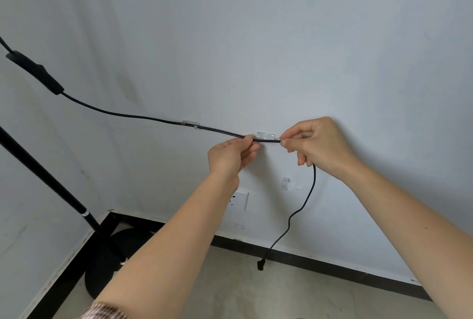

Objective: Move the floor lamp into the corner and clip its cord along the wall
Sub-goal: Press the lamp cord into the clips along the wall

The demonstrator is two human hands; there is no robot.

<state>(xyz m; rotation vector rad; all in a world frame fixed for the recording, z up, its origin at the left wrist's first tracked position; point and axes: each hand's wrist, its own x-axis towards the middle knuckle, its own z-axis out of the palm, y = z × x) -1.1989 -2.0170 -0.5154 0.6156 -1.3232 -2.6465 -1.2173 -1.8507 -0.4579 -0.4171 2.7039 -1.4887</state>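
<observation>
The black floor lamp stands in the corner at left, its pole slanting down to a round black base. Its black cord runs from an inline switch along the white wall and passes through a clear clip. My left hand and my right hand both pinch the cord, stretching a short span just below a second clear clip. From my right hand the cord hangs down to a black plug above the floor.
A third clear clip sits lower on the wall, right of a white wall socket. A black skirting board lines both walls. The floor is bare beige.
</observation>
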